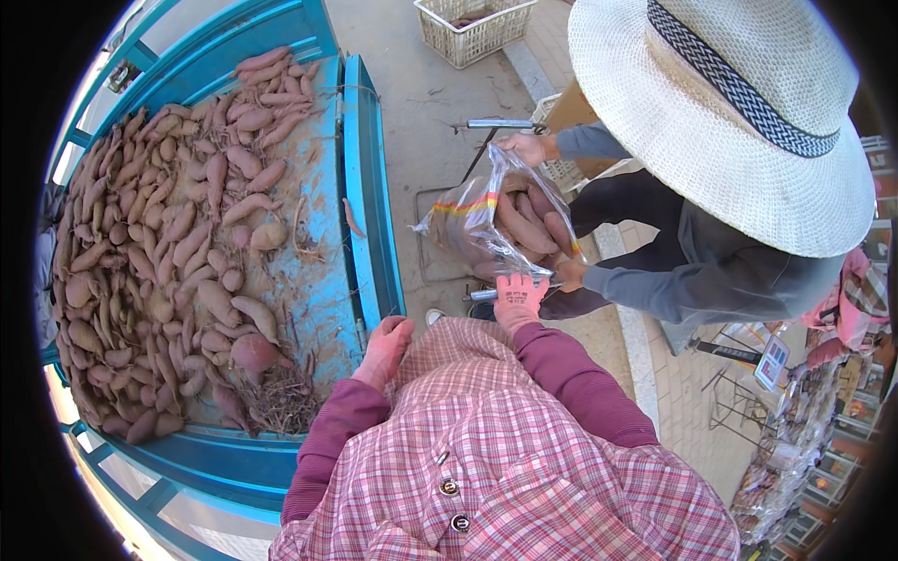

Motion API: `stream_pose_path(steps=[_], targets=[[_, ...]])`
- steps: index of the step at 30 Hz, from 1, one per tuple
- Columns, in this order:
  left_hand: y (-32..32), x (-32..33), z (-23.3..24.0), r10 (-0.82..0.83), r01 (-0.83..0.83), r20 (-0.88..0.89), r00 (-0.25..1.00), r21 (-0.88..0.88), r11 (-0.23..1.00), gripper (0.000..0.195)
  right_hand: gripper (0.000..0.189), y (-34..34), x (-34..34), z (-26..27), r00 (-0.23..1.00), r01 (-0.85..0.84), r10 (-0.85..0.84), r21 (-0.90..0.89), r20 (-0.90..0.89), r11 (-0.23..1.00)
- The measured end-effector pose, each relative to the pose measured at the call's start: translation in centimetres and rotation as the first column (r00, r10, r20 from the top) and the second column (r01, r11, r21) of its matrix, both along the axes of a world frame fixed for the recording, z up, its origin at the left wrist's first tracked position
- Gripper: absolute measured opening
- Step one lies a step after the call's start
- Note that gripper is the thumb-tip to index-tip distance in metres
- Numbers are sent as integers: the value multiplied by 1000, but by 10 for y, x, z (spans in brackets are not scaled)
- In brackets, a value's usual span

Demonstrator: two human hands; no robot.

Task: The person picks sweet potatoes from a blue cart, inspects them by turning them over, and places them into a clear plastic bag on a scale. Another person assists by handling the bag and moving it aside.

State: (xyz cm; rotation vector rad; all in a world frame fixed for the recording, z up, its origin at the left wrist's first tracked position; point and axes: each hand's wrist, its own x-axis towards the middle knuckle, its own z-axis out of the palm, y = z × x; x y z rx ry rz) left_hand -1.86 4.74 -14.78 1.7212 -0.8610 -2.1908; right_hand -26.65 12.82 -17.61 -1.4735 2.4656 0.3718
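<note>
My right hand (519, 300), in a pink glove bearing print, rests its fingers on the near rim of a clear plastic bag (459, 228) with sweet potatoes (523, 228) inside; whether it grips the film cannot be told. A co-worker in a wide straw hat (807, 189) holds the bag's mouth with both hands (530, 147). My left hand (389, 343), also gloved in pink, is loosely curled beside the blue truck bed's lowered side, with nothing visible in it. Many loose sweet potatoes (189, 238) lie heaped on the bed.
The bed's blue metal edge (375, 196) stands close at my left. White plastic crates (477, 31) and a cardboard box (572, 126) are beyond the bag. At the right are a scale with a display (772, 362), filled plastic bags (786, 449) and another person in pink.
</note>
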Motion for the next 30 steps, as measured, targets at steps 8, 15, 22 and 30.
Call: stream_pose_path(steps=[8,15,22,30], targets=[[0,0,-2,-49,49,4,999,6,999,40,37,7,0,1,999,-31,30,30,22,999],[1,1,-3,-57,57,-8,998,29,998,39,36,9,-2,8,995,-73,63,123,81,990],[1,2,-4,-67,67,13,998,-12,998,39,33,-7,-8,15,994,-75,64,122,94,990],[-2,7,1,-49,50,58,997,-17,999,41,32,-24,-14,2,998,-32,21,171,65,985]])
